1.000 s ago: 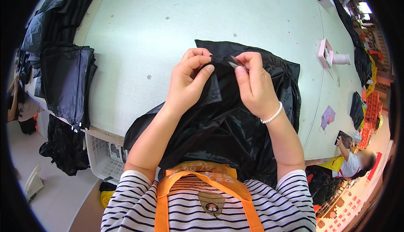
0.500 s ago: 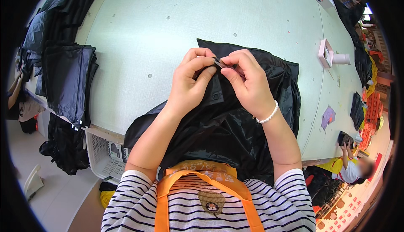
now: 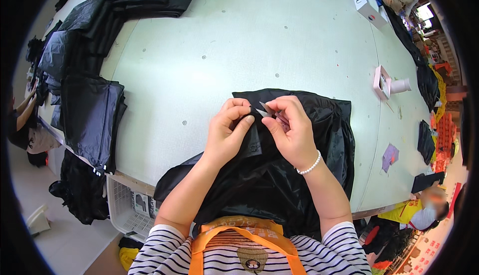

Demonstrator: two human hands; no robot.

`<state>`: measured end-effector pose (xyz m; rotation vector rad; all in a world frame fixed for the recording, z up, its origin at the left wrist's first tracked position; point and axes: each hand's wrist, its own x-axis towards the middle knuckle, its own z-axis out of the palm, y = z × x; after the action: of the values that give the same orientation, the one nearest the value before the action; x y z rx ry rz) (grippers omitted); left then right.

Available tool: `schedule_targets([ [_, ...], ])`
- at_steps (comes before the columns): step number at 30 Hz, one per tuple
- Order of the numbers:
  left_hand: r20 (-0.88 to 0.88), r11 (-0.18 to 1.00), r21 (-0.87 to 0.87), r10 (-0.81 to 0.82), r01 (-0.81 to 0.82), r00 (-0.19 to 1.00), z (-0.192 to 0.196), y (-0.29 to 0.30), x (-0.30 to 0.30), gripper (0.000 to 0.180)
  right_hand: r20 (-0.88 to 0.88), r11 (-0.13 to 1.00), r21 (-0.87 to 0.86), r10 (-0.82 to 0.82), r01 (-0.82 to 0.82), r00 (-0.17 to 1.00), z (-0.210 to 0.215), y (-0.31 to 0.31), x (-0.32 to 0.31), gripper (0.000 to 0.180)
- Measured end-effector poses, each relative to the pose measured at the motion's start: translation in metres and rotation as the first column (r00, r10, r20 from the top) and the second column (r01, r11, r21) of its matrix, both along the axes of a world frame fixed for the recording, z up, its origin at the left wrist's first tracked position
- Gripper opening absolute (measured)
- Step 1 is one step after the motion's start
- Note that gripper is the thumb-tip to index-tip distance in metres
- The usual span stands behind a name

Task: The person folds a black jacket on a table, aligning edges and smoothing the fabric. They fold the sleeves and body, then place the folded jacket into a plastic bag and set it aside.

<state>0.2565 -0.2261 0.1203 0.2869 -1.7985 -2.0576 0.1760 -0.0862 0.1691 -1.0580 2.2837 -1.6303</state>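
Note:
A sheet of shiny black fabric (image 3: 264, 185) lies bunched across the near side of the table and over my lap. My left hand (image 3: 224, 133) is closed, pinching a small fold of that fabric between thumb and fingers. Close beside it, my right hand (image 3: 294, 135) grips a pair of thread snips (image 3: 265, 110). Their two pointed blades stand apart, directed at the pinched fold, a small gap from my left fingertips. Most of the snips' handle is hidden inside my right fingers.
Folded black fabric stacks (image 3: 92, 120) line the left side of the pale table (image 3: 164, 75). A white plastic basket (image 3: 119, 202) is below the left edge. To the right are a pink tray (image 3: 381, 83), a white box (image 3: 369, 8) and a purple scrap (image 3: 390, 156). Other people work nearby.
The view has tilted, so table and hands appear lower. The snips' blades have parted and drawn slightly back from the left fingertips. Both hands keep their holds.

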Motion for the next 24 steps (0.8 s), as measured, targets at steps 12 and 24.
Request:
schedule_targets([
  [12, 0.070, 1.000, 0.012, -0.005, 0.004, 0.998, 0.005, 0.005, 0.003, 0.011, -0.148, 0.996, 0.035, -0.076, 0.082, 0.986, -0.007, -0.013, 0.005, 0.013],
  [24, 0.088, 0.975, 0.221, -0.017, -0.003, 0.996, 0.013, 0.004, 0.006, 0.010, -0.213, 0.991, 0.131, 0.025, 0.003, 0.977, -0.011, 0.004, 0.007, 0.022],
])
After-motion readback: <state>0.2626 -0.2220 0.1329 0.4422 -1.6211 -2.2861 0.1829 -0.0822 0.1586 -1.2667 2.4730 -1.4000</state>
